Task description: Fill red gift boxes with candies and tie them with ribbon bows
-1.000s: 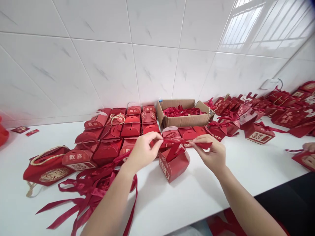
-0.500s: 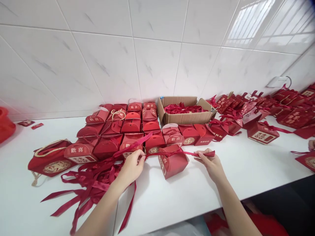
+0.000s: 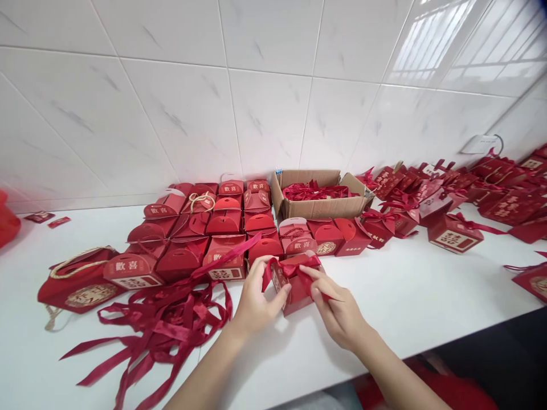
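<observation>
A small red gift box (image 3: 297, 304) with a gold-and-white printed side stands on the white table in front of me. Dark red satin ribbon (image 3: 294, 266) crosses its top. My left hand (image 3: 258, 302) curls round the box's left side, closed on a loop of the ribbon, with the thumb against the box's edge. On the other side, my right hand (image 3: 337, 307) is closed on the ribbon, pinching it over the lid; the exact knot is partly hidden by fingers. Left of my hands lies a tangled heap of loose ribbons (image 3: 171, 319).
Rows of red gift boxes (image 3: 182, 262) stand behind the heap. An open cardboard box (image 3: 327, 208) holds more ribbon near the tiled wall. Boxes with tied bows (image 3: 404, 216) stand to the right. A red bag (image 3: 7, 219) is at the far left.
Both my hands have moved inward to the box from a ribbon stretched out sideways. The ribbon is now bunched and looped over the lid. A person's hand at the right edge has left view.
</observation>
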### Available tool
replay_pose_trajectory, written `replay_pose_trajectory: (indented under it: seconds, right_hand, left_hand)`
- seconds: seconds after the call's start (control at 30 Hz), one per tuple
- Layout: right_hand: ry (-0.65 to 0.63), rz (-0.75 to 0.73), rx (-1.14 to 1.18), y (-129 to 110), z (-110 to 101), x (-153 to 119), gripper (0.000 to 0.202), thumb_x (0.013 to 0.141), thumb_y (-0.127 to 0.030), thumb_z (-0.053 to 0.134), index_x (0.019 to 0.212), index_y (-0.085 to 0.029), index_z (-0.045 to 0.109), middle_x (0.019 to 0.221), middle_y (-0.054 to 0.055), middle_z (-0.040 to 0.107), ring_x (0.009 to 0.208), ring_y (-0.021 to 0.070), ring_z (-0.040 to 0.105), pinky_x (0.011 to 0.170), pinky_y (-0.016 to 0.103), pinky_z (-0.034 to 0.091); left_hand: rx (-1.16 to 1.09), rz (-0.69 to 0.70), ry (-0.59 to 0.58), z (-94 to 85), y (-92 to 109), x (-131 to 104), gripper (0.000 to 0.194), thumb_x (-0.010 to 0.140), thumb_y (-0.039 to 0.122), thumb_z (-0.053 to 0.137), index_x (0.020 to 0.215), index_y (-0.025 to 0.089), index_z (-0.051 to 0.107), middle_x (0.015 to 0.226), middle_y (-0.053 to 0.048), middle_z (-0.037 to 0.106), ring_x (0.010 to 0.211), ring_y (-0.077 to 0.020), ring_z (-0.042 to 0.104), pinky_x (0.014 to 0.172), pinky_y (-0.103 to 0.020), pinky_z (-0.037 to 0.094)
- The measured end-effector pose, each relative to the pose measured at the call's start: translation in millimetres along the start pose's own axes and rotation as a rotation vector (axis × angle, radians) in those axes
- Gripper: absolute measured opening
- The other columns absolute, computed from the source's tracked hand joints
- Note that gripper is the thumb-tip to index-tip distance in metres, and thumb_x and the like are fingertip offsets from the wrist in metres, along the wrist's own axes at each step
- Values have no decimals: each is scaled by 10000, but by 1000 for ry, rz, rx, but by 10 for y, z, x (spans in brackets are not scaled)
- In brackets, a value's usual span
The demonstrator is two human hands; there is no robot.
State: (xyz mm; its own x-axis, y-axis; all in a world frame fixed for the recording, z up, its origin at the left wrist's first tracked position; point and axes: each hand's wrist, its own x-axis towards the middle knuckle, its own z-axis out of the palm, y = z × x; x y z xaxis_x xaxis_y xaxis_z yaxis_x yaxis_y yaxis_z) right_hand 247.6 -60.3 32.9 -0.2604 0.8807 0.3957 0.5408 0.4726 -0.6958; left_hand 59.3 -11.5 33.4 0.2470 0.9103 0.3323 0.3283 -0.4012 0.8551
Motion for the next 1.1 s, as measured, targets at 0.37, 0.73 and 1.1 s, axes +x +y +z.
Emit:
replay_pose_trajectory:
  seconds: [0.37, 0.73, 1.1]
  right_hand:
    - [-418, 254, -259, -85, 72, 107, 297, 914, -176, 300, 1136, -181, 496, 1338, 159, 537, 961, 261, 650, 709, 359, 506]
    - [393, 197, 210, 149, -79, -122, 309, 983, -390, 291, 870, -219, 523, 979, 92, 664, 627, 150, 604, 581, 281, 460]
    - [318, 883, -310, 1084, -632, -138, 517, 901, -521, 309, 516, -215, 470, 588, 100, 619, 586, 230, 561, 611, 339, 386]
  left_hand:
    - [66, 42, -43, 63, -135, -26, 199, 800, 259, 614, 950, 192, 503, 1125, -103, 502, 1103, -232, 520, 967, -368, 426]
    - [-263, -214, 183, -11, -202, -61, 324, 887, 450, 481, 711, 178, 506, 1053, -71, 539, 1004, -200, 556, 910, -323, 453]
    - [411, -361, 86, -560, -756, -269, 312, 858, 437, 410, 641, 214, 389, 550, 30, 512, 550, -149, 530, 568, -229, 385]
